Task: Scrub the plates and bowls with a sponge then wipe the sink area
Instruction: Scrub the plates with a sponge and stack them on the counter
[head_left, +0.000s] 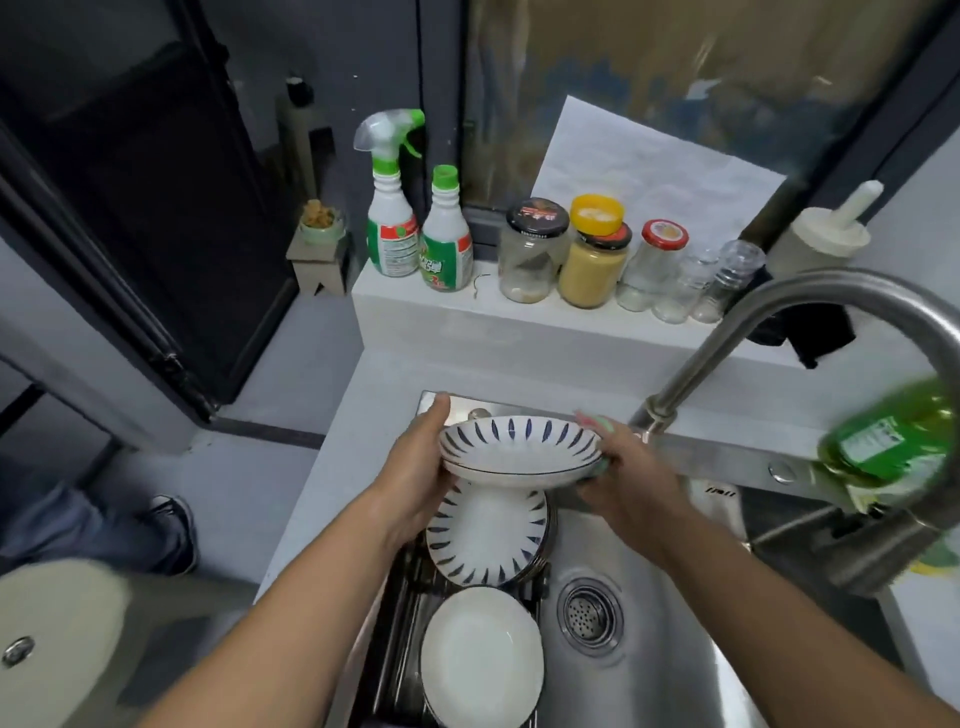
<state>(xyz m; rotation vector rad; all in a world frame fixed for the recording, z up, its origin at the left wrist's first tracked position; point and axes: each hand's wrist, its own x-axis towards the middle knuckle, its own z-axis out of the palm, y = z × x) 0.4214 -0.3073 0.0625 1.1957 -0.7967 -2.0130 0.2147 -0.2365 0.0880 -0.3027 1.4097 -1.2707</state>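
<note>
Patterned plate (519, 447) held above the sink (675, 649).
Left hand (415, 478) and right hand (628, 478) have their fingers clamped on opposite rims.

White plate (519, 447) with blue dashes; green bottle (888, 436).

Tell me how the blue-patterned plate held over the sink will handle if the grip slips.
The plate looks like glazed ceramic, so it is probably stiff, fairly heavy for its size and breakable. Its glossy surface is likely slick if wet. The left hand and right hand hold opposite rims above other plates and the steel sink, so a drop could chip it.
</note>
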